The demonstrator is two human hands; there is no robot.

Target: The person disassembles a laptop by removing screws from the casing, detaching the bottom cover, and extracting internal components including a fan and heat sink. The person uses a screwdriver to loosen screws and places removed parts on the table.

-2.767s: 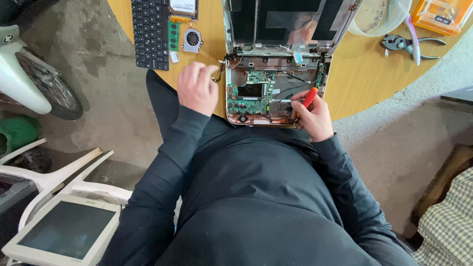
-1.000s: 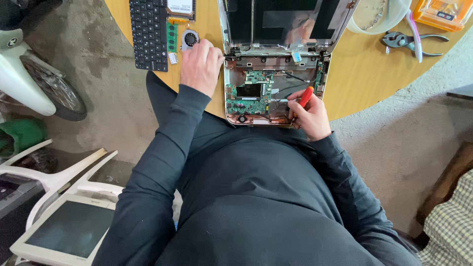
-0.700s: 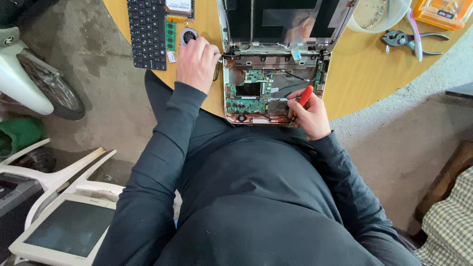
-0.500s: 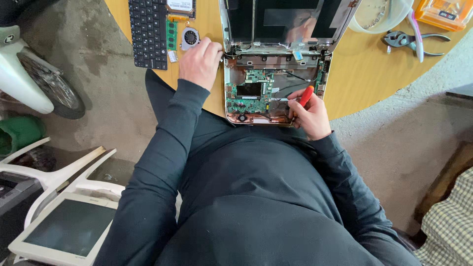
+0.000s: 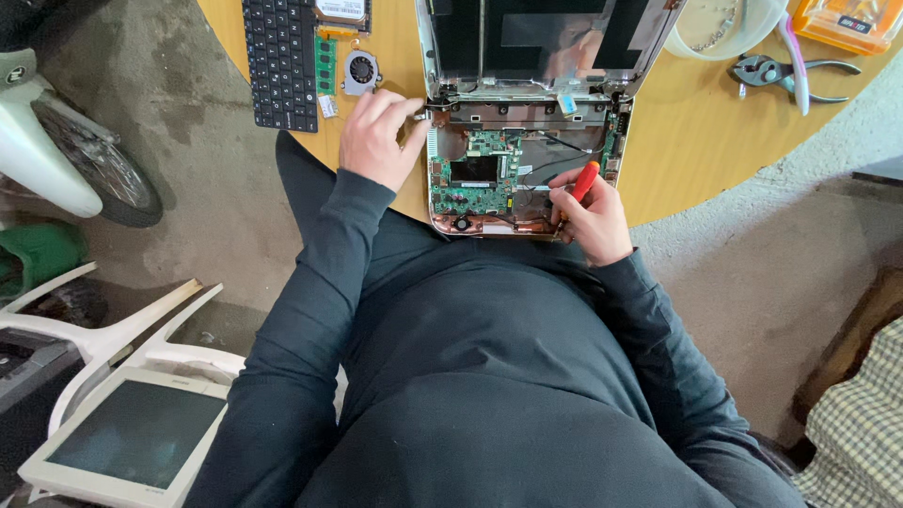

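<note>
Right hand (image 5: 594, 218) grips a red-handled screwdriver (image 5: 584, 181), fingers closed round it, over the near right of the opened laptop (image 5: 523, 141) on the round wooden table (image 5: 696, 132). Left hand (image 5: 378, 137) rests at the laptop's left edge, fingers loosely curled, pinching something too small to identify. Farther off: detached keyboard (image 5: 279, 58), small fan (image 5: 361, 71), pliers (image 5: 785, 72).

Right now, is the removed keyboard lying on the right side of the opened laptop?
No, the black keyboard lies to the left of the opened laptop, beyond the left hand.
</note>
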